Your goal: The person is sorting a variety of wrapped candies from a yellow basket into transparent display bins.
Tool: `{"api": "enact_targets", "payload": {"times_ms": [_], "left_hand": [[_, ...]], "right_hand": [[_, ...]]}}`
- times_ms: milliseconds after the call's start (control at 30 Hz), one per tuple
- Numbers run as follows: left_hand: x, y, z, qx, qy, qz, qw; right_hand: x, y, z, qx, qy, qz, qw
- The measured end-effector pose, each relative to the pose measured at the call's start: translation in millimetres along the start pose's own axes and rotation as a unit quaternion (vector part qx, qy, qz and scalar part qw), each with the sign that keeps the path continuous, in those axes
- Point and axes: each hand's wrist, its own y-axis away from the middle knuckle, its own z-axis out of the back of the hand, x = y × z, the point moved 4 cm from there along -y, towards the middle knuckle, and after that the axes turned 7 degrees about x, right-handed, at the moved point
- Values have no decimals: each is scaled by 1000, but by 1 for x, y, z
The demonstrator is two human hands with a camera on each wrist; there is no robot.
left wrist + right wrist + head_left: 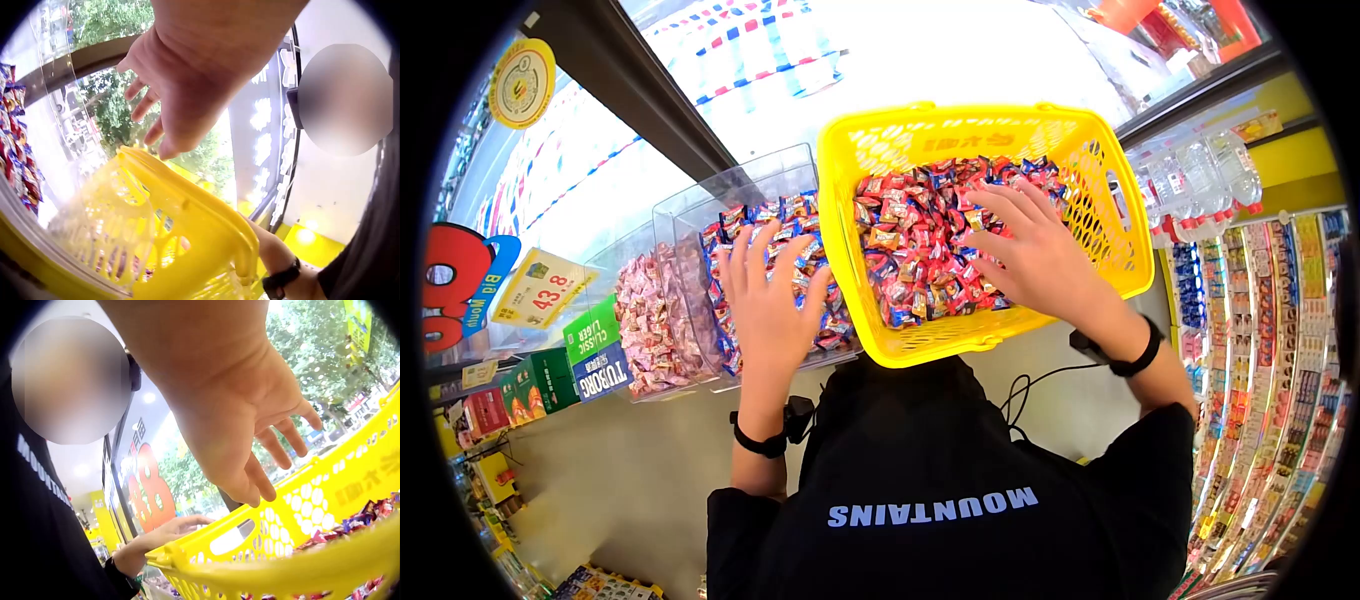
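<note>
A yellow basket [990, 118] holds many small wrapped candies [915, 235], mostly red and blue. Over its right part is my right hand [1030, 245], fingers spread, gripping nothing. To the basket's left, my left hand [772, 305] hovers with spread fingers over a clear bin of similar candies [830, 325]. In the left wrist view the left hand [187, 87] hangs beside the basket's yellow wall [187, 219], holding nothing. In the right wrist view the right hand [231, 419] is above the basket [250, 565], palm visible and fingers relaxed.
Pink wrapped candies [655, 325] fill another clear bin further left, by a price sign [543, 290] and a green and blue box [595, 345]. Clear bottles [1200, 180] stand right of the basket. Stocked shelves [1270, 370] line the right side. A black cable [1025, 395] runs near the body.
</note>
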Motion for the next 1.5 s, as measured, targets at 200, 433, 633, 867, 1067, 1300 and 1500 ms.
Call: {"api": "enact_targets", "payload": {"times_ms": [200,433,633,867,1067,1300,1500], "left_hand": [[-33,-2,-8,1,69,-66,995],[-30,1,-13,-8,87,-47,995],[-30,2,-14,-2,112,-38,993],[-30,-2,-13,4,107,-35,994],[-50,-10,-2,-15,88,-139,986],[-70,-17,0,-26,102,-197,975],[-81,-26,-8,29,134,-168,976]], "right_hand": [[-38,-41,-48,157,-19,39,987],[-60,-63,-133,307,77,44,948],[-69,-60,-161,254,119,86,956],[-47,-74,-103,304,-20,59,951],[4,-63,-36,213,-291,97,927],[21,-24,-24,133,-361,45,922],[21,10,-19,-28,-223,-18,974]]}}
